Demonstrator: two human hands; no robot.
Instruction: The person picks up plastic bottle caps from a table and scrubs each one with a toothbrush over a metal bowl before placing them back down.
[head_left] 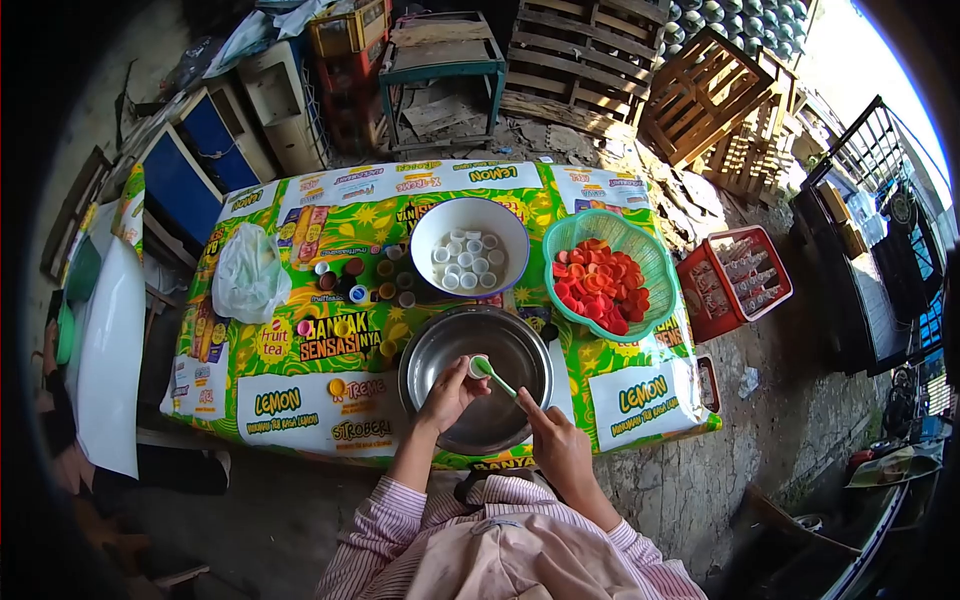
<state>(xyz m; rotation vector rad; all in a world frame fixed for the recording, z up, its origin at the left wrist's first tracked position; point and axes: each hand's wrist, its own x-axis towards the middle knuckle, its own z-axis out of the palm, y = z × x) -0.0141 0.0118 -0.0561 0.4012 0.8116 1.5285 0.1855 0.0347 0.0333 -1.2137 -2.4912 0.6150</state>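
Observation:
My left hand (449,396) is closed on a small white bottle cap (474,371), held over a steel basin (420,345). My right hand (556,444) grips a slim green toothbrush (503,386) by its handle, with the far end at the cap's opening. Behind the basin stands a white enamel bowl (424,222) with several white caps (464,261) in it. To its right, a green plastic basket (640,245) holds a pile of red caps (600,285).
Several loose coloured caps (358,294) lie left of the bowl on the printed tablecloth (275,355). A crumpled clear plastic bag (250,275) is at the table's left. A red crate (728,270) stands beyond the right edge; pallets (580,60) lean at the back.

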